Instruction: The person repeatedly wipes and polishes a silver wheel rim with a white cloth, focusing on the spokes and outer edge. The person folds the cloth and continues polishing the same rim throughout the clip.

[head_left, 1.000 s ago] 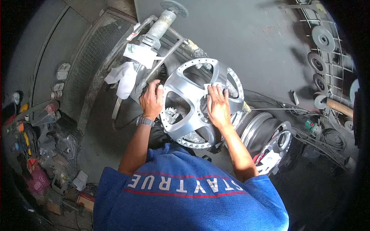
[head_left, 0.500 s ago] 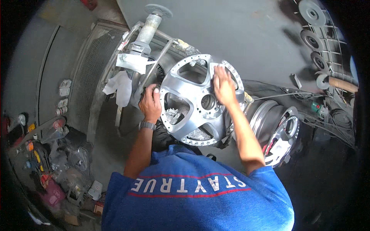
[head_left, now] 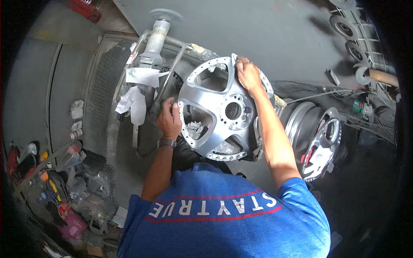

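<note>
A silver five-spoke wheel rim (head_left: 206, 96) with small holes round its edge stands tilted in front of me. Its left edge is gripped by my left hand (head_left: 170, 119), which has a watch at the wrist. My right hand (head_left: 249, 76) presses at the outer end of the upper right spoke, fingers curled over the edge. A thin pale sheet (head_left: 234, 58) pokes out beside those fingers; its material is not clear. Crumpled silvery material (head_left: 195, 129) shows through the lower openings.
Left of the rim is a metal frame (head_left: 175, 64) with a spindle (head_left: 157, 36) and hanging white paper (head_left: 142, 76). Another wheel (head_left: 320, 148) is at the right. Clutter (head_left: 79, 189) lies lower left; grinding discs (head_left: 344, 28) hang upper right. Cables (head_left: 318, 96) run along the wall.
My right hand has slid outward along the spoke to the rim's top edge, its fingers now more curled. My left hand still grips the left edge. The whole view has shifted slightly.
</note>
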A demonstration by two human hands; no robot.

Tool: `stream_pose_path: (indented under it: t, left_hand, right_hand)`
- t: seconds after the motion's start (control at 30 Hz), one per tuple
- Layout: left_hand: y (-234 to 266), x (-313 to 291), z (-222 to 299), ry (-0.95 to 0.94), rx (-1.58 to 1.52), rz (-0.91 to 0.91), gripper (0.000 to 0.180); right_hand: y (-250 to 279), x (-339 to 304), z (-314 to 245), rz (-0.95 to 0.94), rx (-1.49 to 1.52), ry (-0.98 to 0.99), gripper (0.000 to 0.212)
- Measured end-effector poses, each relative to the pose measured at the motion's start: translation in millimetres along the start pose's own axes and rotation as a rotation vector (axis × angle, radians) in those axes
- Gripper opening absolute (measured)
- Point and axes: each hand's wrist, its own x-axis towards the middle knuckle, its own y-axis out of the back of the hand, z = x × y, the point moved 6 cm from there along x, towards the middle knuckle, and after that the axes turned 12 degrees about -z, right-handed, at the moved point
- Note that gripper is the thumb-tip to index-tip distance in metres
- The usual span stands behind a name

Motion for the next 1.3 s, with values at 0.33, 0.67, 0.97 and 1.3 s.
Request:
stream_pose_path:
  t: [0.33, 0.67, 0.97, 1.3]
  left_hand:
    - [-1.8, 0.1, 3.0, -0.013, 0.035, 0.016, 0.029]
    - [1.7, 2.9, 14.2, -0.007, 0.022, -0.017, 0.033]
    - [1.7, 3.3, 14.5, 0.022, 0.038, -0.008, 0.038]
    - [-0.1, 7.9, 17.7, -0.054, 0.125, -0.027, 0.036]
  right_hand:
    - [-28.3, -151.5, 0.2, 0.114, -0.191, 0.149, 0.042]
    - [-58.6, -130.7, -18.7, 0.227, -0.264, 0.163, 0.050]
    - [-54.9, -151.4, -12.9, 0.340, -0.246, 0.030, 0.047]
    - [-45.4, -123.0, -23.3, 0.433, -0.129, -0.014, 0.043]
